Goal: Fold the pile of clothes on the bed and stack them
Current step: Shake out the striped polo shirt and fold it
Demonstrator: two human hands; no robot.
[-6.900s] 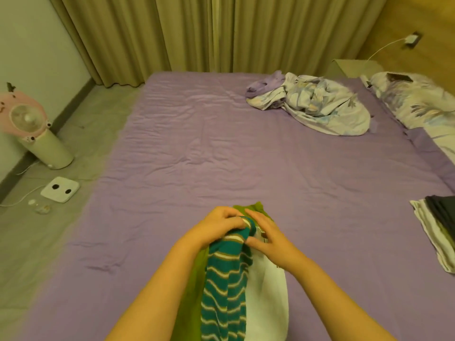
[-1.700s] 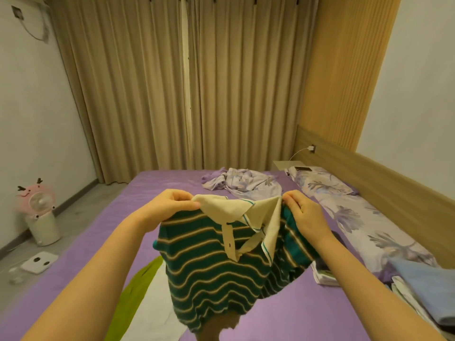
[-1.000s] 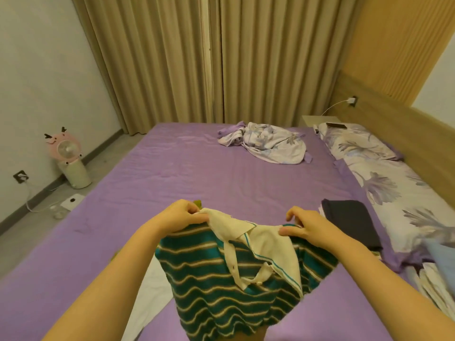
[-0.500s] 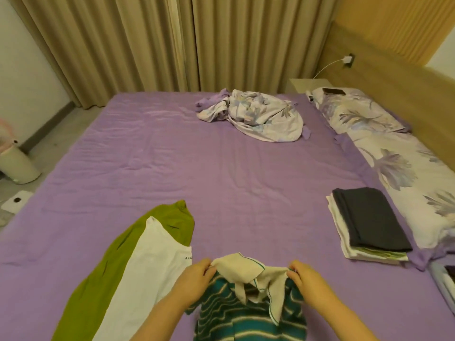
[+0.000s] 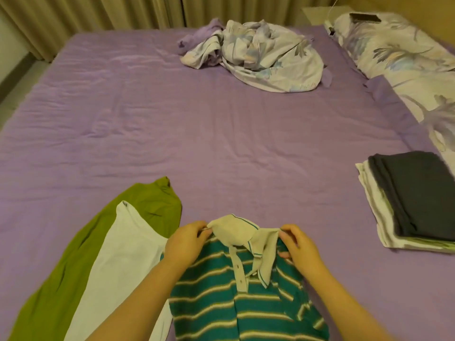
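Here, the polo (image 5: 246, 299) lay near the front edge of the bed (image 5: 197, 134), with its green and cream stripes facing up and its cream collar (image 5: 236, 232) pointing toward the far side. The left hand (image 5: 187, 242) pinched the left end of the collar, with fingers curled and the thumb on top of the cloth. The right hand (image 5: 298, 244) held the right shoulder of the polo just beside the collar, its fingers also bent around the fabric (the fingertips were partly hidden under the cloth). The placket with two buttons was in view below the collar, and one collar flap hung across it at an angle. To the left of the polo, touching it, a white shirt (image 5: 123, 262) lay flat on a green garment (image 5: 61, 279), both stretched diagonally on the sheet. At the right side of the bed was a stack (image 5: 406, 200) of folded clothes, with a dark grey piece on top of a lighter one. Far behind, a crumpled floral quilt (image 5: 258, 55) sat near the curtains (image 5: 98, 11), and floral pillows (image 5: 398, 50) lined the right edge, with a dark phone (image 5: 364, 17) on the farthest one.
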